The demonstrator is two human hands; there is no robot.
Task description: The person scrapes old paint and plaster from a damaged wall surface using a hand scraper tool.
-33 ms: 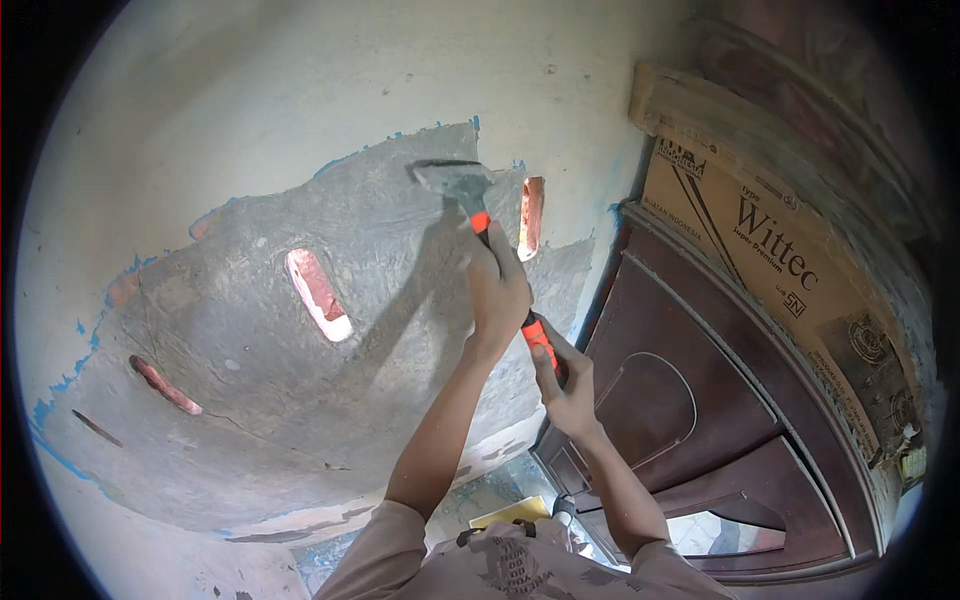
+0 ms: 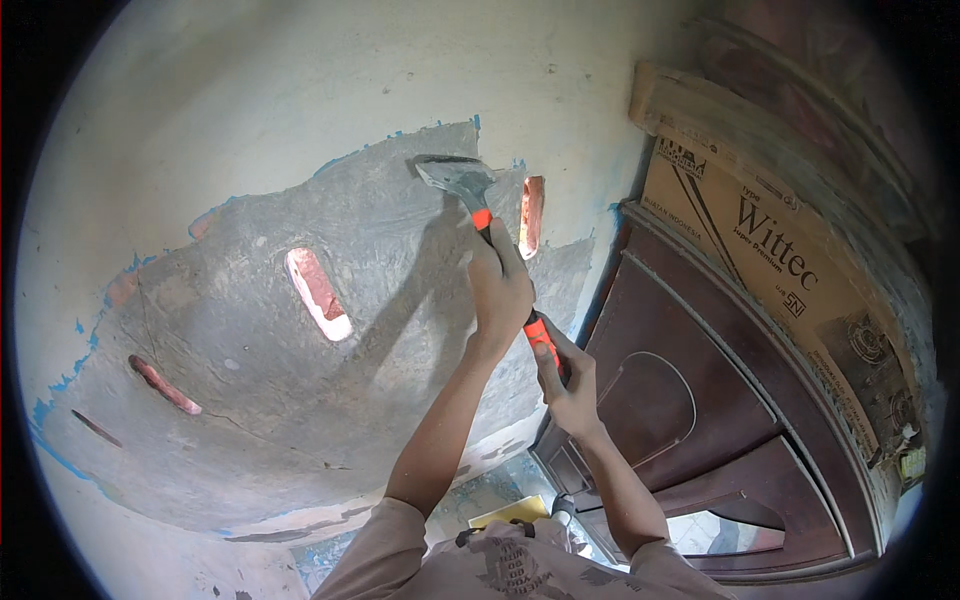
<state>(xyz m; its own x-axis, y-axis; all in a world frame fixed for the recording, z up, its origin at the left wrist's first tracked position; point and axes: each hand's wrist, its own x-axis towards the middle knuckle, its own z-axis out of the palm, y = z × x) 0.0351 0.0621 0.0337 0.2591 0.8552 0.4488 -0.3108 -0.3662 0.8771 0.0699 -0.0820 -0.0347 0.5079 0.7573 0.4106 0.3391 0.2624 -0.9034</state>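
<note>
Both my hands grip one long-handled scraper with a wide metal blade (image 2: 455, 176) and a black and orange handle (image 2: 541, 338). My left hand (image 2: 500, 295) is closed round the upper part of the handle. Lower down, my right hand (image 2: 570, 390) wraps the handle's end. The blade lies at the grey bare patch (image 2: 380, 220) of the wall, just below its upper edge. Ragged blue paint bits line the border between this patch and the pale painted wall (image 2: 330, 90).
Slots in the wall show reddish insides: a wide one (image 2: 318, 295) left of my arms, another (image 2: 531, 218) right of the blade. A dark brown wooden door (image 2: 640, 330) stands at the right. Above it, a printed cardboard panel (image 2: 740, 215) fills the frame.
The blade looked smeared a moment before and shows more sharply now. Scraper and hands have shifted only very slightly.
</note>
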